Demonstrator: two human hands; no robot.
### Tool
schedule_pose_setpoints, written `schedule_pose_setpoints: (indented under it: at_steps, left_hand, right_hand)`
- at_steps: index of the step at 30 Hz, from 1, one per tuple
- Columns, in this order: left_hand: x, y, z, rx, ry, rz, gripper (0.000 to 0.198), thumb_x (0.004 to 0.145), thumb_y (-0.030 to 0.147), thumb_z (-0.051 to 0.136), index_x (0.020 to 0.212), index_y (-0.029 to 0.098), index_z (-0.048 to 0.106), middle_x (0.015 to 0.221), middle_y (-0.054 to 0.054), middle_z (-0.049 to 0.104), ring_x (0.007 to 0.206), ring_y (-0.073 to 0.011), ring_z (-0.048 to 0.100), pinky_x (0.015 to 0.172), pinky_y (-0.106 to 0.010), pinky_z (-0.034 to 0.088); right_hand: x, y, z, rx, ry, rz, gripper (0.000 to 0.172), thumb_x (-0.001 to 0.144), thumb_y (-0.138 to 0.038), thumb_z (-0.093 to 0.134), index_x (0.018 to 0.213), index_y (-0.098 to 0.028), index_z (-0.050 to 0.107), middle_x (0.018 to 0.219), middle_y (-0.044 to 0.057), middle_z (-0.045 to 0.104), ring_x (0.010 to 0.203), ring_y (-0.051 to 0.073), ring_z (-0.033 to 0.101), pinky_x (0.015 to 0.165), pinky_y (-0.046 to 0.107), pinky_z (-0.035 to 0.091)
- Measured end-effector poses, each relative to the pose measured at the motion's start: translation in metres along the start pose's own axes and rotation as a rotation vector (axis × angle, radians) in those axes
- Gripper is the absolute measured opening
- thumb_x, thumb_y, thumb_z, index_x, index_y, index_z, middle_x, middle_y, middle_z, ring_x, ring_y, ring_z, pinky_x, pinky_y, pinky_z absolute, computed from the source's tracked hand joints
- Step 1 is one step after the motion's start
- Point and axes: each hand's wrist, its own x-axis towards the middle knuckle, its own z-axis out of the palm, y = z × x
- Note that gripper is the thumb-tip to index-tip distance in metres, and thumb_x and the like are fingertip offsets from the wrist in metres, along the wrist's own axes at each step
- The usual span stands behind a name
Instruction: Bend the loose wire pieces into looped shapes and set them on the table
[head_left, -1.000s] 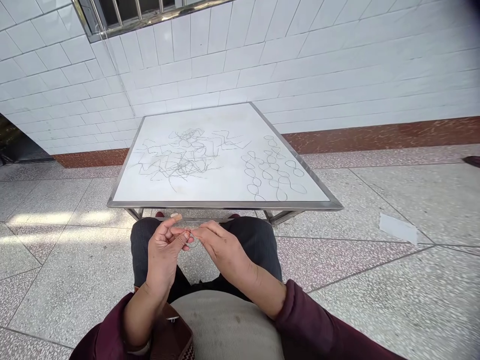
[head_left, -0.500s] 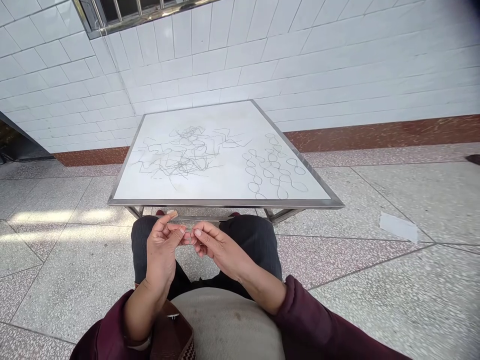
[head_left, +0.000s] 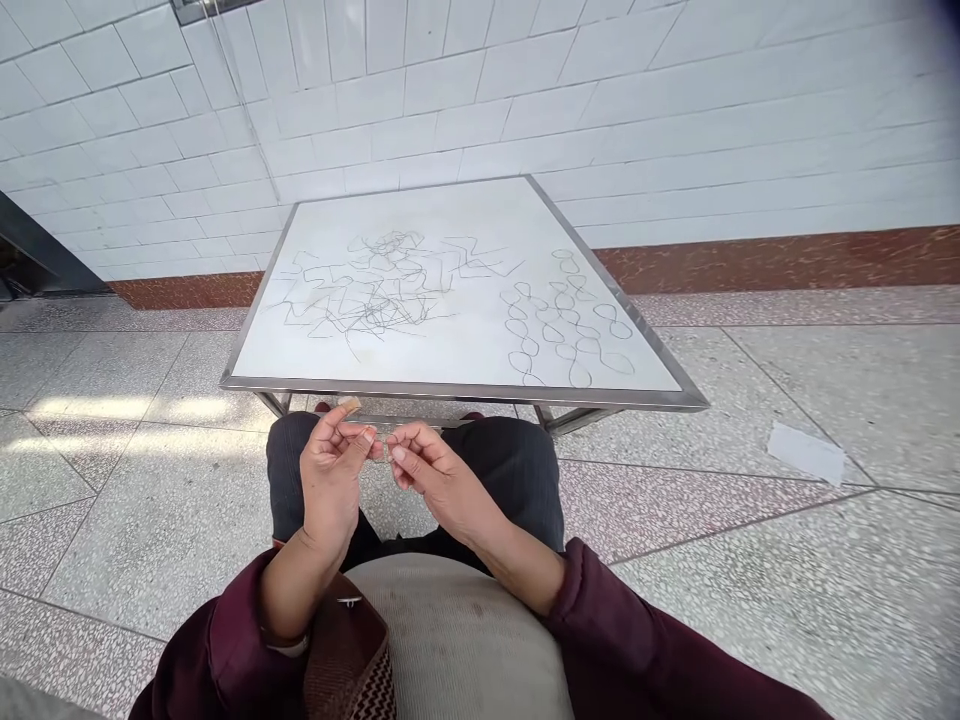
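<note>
Above my knees, my left hand (head_left: 336, 470) and my right hand (head_left: 435, 475) meet almost tip to tip, thumbs pressed against fingers. Between the fingertips shows a bit of thin wire (head_left: 386, 447); most of it is hidden by the fingers. A tan wrap (head_left: 351, 405) covers the tip of a raised left finger. Beyond them, a tangle of thin bent wires (head_left: 382, 305) lies on the left of a white tabletop (head_left: 472, 345). On its right side rest several wires shaped into figure-eight loops (head_left: 566, 335).
A metal frame (head_left: 465, 391) edges the table, with its near side just past my knees. White wall tiles (head_left: 450, 130) stand behind it. A white paper-like strip (head_left: 806, 453) lies on the speckled floor at right.
The view has tipped down and shifted a little, so the table sits higher and farther right. Both hands keep their pinch, with a slightly wider gap between the fingertips.
</note>
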Motion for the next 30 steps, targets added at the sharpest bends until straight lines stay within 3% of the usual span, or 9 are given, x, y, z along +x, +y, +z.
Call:
schedule_pose_setpoints:
  at_steps: [4, 8, 12, 16, 30]
  left_hand:
    - [0.004, -0.003, -0.002, 0.035, 0.050, 0.020, 0.038, 0.073, 0.024, 0.079, 0.109, 0.019, 0.068, 0.072, 0.002, 0.067, 0.065, -0.0112, 0.063, 0.066, -0.025, 0.050]
    - [0.005, -0.002, -0.002, 0.029, 0.053, -0.015, 0.039, 0.073, 0.027, 0.080, 0.109, 0.019, 0.066, 0.070, 0.003, 0.066, 0.066, -0.0131, 0.065, 0.064, -0.026, 0.051]
    - [0.008, -0.003, -0.001, -0.003, 0.045, -0.003, 0.038, 0.073, 0.026, 0.080, 0.108, 0.020, 0.066, 0.069, 0.003, 0.067, 0.066, -0.0119, 0.064, 0.067, -0.026, 0.051]
    - [0.010, -0.005, -0.002, -0.011, 0.043, 0.002, 0.038, 0.073, 0.026, 0.080, 0.107, 0.019, 0.066, 0.070, 0.003, 0.067, 0.065, -0.0113, 0.062, 0.066, -0.025, 0.050]
    - [0.012, -0.016, -0.002, -0.010, 0.049, -0.028, 0.037, 0.071, 0.021, 0.080, 0.106, 0.019, 0.068, 0.072, 0.003, 0.068, 0.065, -0.0102, 0.059, 0.068, -0.025, 0.047]
  right_hand:
    - [0.000, 0.008, 0.006, -0.012, 0.019, -0.040, 0.030, 0.080, -0.028, 0.070, 0.103, -0.025, 0.051, 0.087, 0.000, 0.056, 0.074, 0.014, 0.056, 0.061, 0.025, 0.050]
    - [0.000, 0.009, 0.004, -0.368, 0.177, -0.310, 0.027, 0.083, -0.021, 0.067, 0.104, -0.025, 0.051, 0.096, 0.003, 0.056, 0.073, 0.014, 0.056, 0.059, 0.027, 0.051]
    - [0.001, 0.001, 0.002, -0.768, 0.052, -0.521, 0.013, 0.093, -0.018, 0.057, 0.105, -0.024, 0.057, 0.103, 0.007, 0.063, 0.070, 0.016, 0.059, 0.065, 0.032, 0.053]
    - [0.005, -0.001, 0.004, -0.936, 0.005, -0.576, 0.016, 0.096, -0.016, 0.050, 0.107, -0.024, 0.058, 0.095, 0.007, 0.066, 0.084, 0.021, 0.063, 0.074, 0.036, 0.054]
    - [0.006, 0.001, 0.013, -0.987, 0.054, -0.572, 0.022, 0.084, -0.003, 0.045, 0.092, -0.022, 0.053, 0.079, 0.004, 0.058, 0.073, 0.020, 0.055, 0.064, 0.031, 0.045]
